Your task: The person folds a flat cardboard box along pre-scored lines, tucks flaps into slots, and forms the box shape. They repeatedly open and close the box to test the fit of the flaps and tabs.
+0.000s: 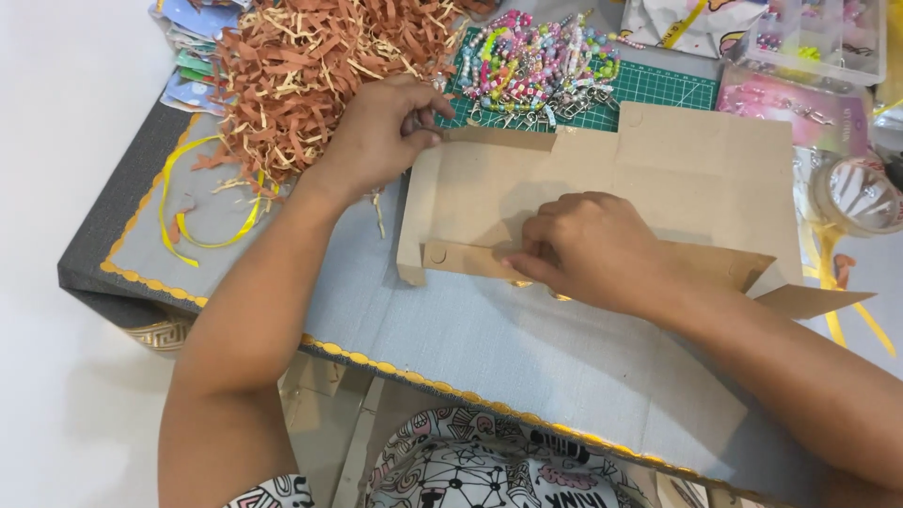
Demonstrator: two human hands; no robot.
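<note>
Grey cloth-covered bench (527,353) with scalloped gold trim along the near edge, set against a white floor at left of frame. Heap of brown shredded paper (320,66) at upper left, yellow ribbon (202,221) looped below it. Green cutting mat (658,89) at top centre under a pile of bright beaded keychains (541,61); clear tape roll (861,193) at right edge. Flat cardboard box blank (677,179) lying mid-frame. Left hand (381,132) reaching in from lower left, fingers pinched together on the blank's upper left flap. Right hand (588,249) pressed knuckles-up on the lower folded flap, fingers curled and clamped on its edge.
</note>
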